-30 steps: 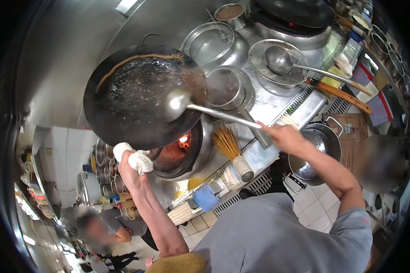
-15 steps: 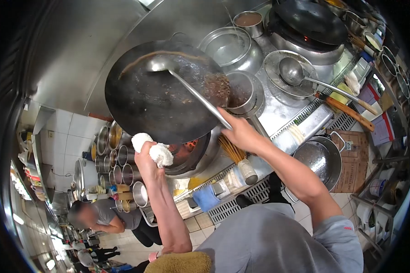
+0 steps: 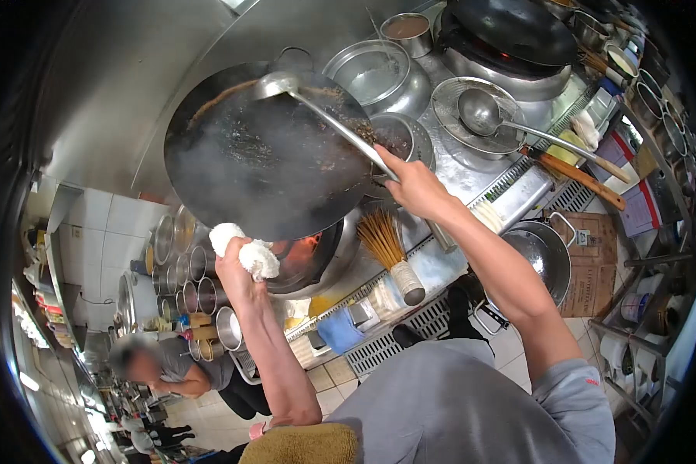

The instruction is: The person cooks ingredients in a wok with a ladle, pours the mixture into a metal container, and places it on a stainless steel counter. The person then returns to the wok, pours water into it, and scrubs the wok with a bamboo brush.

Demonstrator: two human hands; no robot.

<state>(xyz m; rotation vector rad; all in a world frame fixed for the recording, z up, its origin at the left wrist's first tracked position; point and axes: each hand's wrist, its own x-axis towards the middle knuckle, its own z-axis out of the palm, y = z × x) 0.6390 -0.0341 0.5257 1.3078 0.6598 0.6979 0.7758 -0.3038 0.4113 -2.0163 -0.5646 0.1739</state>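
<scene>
Head view: blue cloth [image 3: 340, 331] is seen on the near side of the wok [image 3: 232, 185], a bamboo brush [image 3: 384, 240] at its near right. White cloth [image 3: 259, 261] is clenched in the left hand [image 3: 240, 271] at the wok's near rim; whether the wok is gripped through it cannot be told. Ladle [image 3: 329, 122] is grasped by its handle in the right hand [image 3: 417, 189], right of the wok; bowl is seen against the wok's far part. Wok is tilted above a glowing burner [image 3: 298, 267], interior partly veiled by steam, right lip overlapped in view with a handled metal vessel [image 3: 425, 147]. Right of the wok, well apart, a second ladle [image 3: 479, 112] is rested on a wire strainer [image 3: 447, 104]; farther off, a second wok [image 3: 510, 31] is set.
</scene>
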